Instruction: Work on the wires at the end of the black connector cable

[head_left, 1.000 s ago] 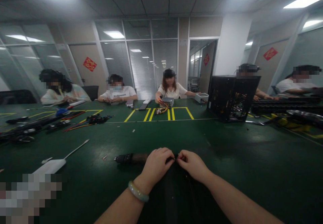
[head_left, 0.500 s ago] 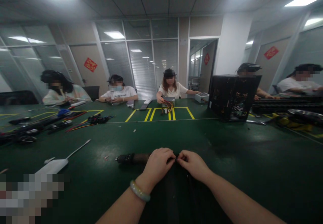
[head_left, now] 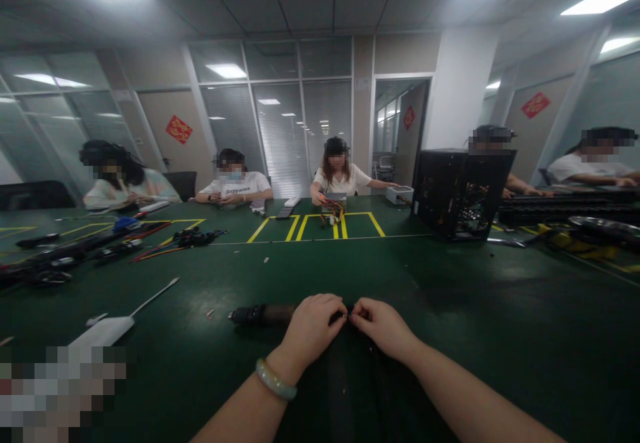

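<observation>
In the head view, my left hand (head_left: 320, 320), below a pale green bangle (head_left: 276, 380) on its wrist, is closed, thumb and fingertips pinched together. My right hand (head_left: 380, 323) is pinched in the same way, fingertips close to those of the left. What the two pinches hold is too small and too hidden to name. A dark drill (head_left: 260, 314) with a black chuck end lies on the green table (head_left: 200, 396), pointing left. Its rear part is hidden behind my left hand.
Small scraps and a white power strip (head_left: 103, 333) with its cord lie to the left. Cables (head_left: 193, 235) and dark parts lie farther left. A black computer case (head_left: 463, 193) stands at the right. Several people sit across the table, one by a bundle of wires (head_left: 333, 211).
My two hands stay in nearly the same place, still pinched close together. The view has shifted very slightly.
</observation>
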Action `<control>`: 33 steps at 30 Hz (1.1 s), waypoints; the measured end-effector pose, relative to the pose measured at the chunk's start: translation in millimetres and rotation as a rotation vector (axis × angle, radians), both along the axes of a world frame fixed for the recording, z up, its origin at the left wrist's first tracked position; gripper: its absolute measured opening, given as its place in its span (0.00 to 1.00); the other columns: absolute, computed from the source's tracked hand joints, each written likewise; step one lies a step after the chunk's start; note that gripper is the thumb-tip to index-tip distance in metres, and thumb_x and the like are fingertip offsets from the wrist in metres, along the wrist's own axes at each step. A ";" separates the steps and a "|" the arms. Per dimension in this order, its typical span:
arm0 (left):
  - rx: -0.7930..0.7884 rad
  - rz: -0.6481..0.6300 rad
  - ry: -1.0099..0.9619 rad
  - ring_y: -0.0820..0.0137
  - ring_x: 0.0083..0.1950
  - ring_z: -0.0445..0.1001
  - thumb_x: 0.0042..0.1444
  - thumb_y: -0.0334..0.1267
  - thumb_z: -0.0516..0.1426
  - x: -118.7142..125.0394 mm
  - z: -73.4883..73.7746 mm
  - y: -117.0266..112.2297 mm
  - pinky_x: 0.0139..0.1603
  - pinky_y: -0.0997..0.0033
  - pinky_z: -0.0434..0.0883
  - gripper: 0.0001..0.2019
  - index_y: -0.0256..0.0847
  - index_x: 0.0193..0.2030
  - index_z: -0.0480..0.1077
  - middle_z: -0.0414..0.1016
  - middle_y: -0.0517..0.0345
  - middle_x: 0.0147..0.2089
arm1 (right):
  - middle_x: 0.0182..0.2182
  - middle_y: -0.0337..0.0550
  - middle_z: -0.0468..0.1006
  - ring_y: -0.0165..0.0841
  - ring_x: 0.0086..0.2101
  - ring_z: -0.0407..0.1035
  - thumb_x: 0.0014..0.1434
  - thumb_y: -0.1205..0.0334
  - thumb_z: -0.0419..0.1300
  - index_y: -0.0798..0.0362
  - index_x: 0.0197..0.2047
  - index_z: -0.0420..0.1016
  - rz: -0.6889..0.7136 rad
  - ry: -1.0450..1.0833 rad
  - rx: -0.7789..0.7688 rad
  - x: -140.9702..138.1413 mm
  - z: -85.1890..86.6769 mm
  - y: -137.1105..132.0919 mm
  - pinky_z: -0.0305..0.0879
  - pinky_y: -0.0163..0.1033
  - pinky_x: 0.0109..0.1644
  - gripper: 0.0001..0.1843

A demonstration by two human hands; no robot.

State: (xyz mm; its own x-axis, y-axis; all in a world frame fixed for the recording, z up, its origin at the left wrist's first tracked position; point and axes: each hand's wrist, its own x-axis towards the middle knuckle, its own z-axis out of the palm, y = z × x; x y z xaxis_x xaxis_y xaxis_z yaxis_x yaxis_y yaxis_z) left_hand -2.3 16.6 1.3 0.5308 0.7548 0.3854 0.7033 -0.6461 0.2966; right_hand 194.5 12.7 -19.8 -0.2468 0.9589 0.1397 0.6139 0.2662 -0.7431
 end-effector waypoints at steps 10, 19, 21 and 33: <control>-0.017 0.028 -0.001 0.65 0.46 0.71 0.57 0.34 0.58 3.0 2.8 -1.3 0.51 0.62 0.66 0.06 0.45 0.41 0.72 0.75 0.58 0.44 | 0.29 0.38 0.77 0.31 0.29 0.68 0.59 0.60 0.58 0.52 0.34 0.75 0.003 0.027 -0.009 0.0 -3.9 1.7 0.56 0.32 0.30 0.07; -0.009 0.015 0.009 0.65 0.47 0.70 0.57 0.35 0.58 2.8 2.0 -0.5 0.50 0.64 0.65 0.04 0.44 0.40 0.71 0.74 0.59 0.43 | 0.29 0.37 0.77 0.30 0.29 0.69 0.59 0.59 0.58 0.51 0.34 0.76 0.010 0.028 0.005 1.8 -7.9 3.5 0.56 0.31 0.30 0.07; -0.011 0.013 0.003 0.65 0.46 0.70 0.57 0.35 0.58 2.8 2.4 -1.1 0.50 0.64 0.65 0.05 0.45 0.40 0.71 0.74 0.59 0.43 | 0.29 0.37 0.77 0.30 0.30 0.69 0.59 0.59 0.58 0.51 0.34 0.76 0.014 0.028 -0.004 2.0 -8.0 3.2 0.56 0.31 0.30 0.07; 0.021 -0.002 0.000 0.65 0.47 0.71 0.56 0.33 0.59 1.5 -2.7 2.0 0.51 0.63 0.66 0.05 0.44 0.40 0.71 0.75 0.60 0.44 | 0.29 0.37 0.77 0.30 0.29 0.68 0.58 0.60 0.59 0.51 0.34 0.76 0.030 -0.040 -0.014 5.9 -0.5 2.5 0.54 0.31 0.29 0.06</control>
